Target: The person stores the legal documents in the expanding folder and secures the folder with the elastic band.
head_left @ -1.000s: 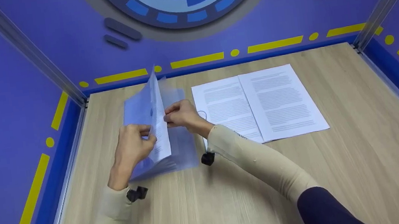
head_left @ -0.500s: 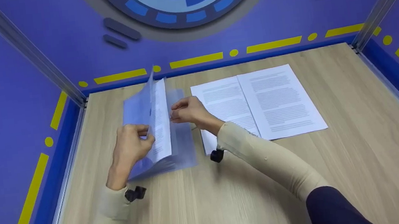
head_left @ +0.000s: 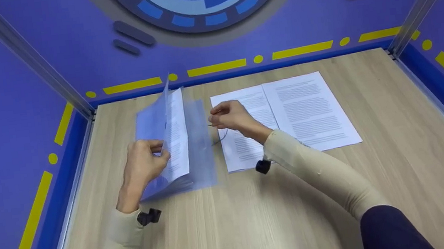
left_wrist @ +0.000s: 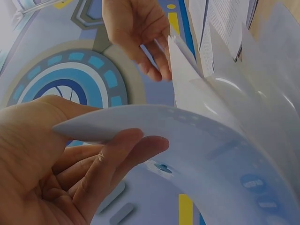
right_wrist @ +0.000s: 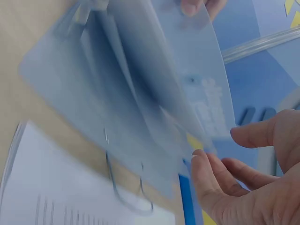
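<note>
A translucent bluish folder with white sheets in it stands partly opened at the left. My left hand pinches its raised cover, the cover's edge lying between thumb and fingers. To the right of the folder, my right hand hovers over the left page of a printed document. In the right wrist view, the right hand has its thumb apart from its bent, loose fingers, with nothing visible between them. A thin cord loops from the folder's edge over the document.
The wooden table is bounded by a blue back wall with yellow markings and by side walls. Metal posts stand at the back corners. Small black devices sit at both wrists.
My right hand has moved right, away from the folder's sheets, and is now over the document's left page. The sheets have shifted slightly. My left hand stays nearly in place on the cover.
</note>
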A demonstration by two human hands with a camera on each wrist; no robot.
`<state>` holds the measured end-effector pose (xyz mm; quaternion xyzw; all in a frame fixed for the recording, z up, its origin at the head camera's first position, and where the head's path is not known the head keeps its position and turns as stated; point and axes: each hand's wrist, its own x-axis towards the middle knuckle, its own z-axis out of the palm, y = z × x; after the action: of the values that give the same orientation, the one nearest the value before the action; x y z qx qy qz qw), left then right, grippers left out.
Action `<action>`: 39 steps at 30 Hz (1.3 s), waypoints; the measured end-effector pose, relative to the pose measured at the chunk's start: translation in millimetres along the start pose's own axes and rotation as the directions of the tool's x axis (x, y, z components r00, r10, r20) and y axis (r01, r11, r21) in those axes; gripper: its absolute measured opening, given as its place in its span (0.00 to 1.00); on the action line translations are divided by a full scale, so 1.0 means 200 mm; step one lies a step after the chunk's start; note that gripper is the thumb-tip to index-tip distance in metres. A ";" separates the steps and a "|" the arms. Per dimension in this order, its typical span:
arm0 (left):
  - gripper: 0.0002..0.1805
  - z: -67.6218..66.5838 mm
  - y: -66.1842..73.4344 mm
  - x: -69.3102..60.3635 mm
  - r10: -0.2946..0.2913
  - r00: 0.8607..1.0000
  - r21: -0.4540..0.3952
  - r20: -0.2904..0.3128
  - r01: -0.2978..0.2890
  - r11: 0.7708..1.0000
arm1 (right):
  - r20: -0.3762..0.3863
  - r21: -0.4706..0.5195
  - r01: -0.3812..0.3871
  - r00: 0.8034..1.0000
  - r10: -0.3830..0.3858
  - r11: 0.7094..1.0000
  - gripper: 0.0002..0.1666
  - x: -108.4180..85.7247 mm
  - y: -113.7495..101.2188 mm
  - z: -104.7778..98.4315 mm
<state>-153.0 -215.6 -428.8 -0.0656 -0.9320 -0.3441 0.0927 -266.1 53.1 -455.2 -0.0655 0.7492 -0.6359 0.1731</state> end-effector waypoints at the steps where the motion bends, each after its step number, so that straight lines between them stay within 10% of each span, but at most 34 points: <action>1: 0.16 0.00 0.00 0.00 0.000 1.000 -0.001 -0.002 0.000 1.000 | -0.011 -0.017 0.000 1.000 0.000 1.000 0.20 0.00 0.01 -0.03; 39: 0.16 0.04 -0.05 -0.02 -0.040 0.999 -0.083 -0.035 0.037 0.996 | -0.318 -0.458 -0.124 0.948 -0.032 0.880 0.27 -0.25 0.37 -1.01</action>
<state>-152.1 -217.9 -441.2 -0.0449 -0.9163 -0.3852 0.1005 -279.8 270.7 -491.9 0.0152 0.9007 -0.4318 0.0450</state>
